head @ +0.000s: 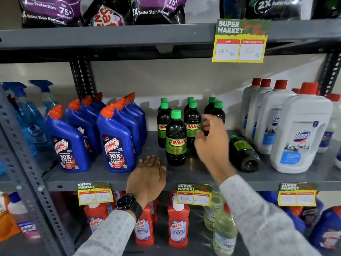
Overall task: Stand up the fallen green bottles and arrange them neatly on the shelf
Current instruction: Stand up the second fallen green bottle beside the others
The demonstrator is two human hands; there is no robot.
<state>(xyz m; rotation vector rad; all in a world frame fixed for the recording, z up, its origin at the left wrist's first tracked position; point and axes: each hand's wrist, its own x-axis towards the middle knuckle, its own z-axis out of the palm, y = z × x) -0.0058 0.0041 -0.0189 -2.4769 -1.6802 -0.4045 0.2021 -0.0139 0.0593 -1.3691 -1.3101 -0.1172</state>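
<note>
Several dark green-capped SUNNY bottles stand in rows mid-shelf, and the front one stands alone, nearest me. One more green bottle lies on its side to their right, base toward me and cap pointing back. My right hand hovers blurred between the standing group and the fallen bottle. Its fingers are loosely curled by the right-hand row, with nothing visibly gripped. My left hand, with a watch on its wrist, rests palm down on the front edge of the grey shelf, left of the front bottle.
Blue Harpic bottles crowd the shelf to the left. White Domex bottles stand close beside the fallen bottle on the right. Price tags hang from the shelf's front lip. A perforated metal post runs down the left side.
</note>
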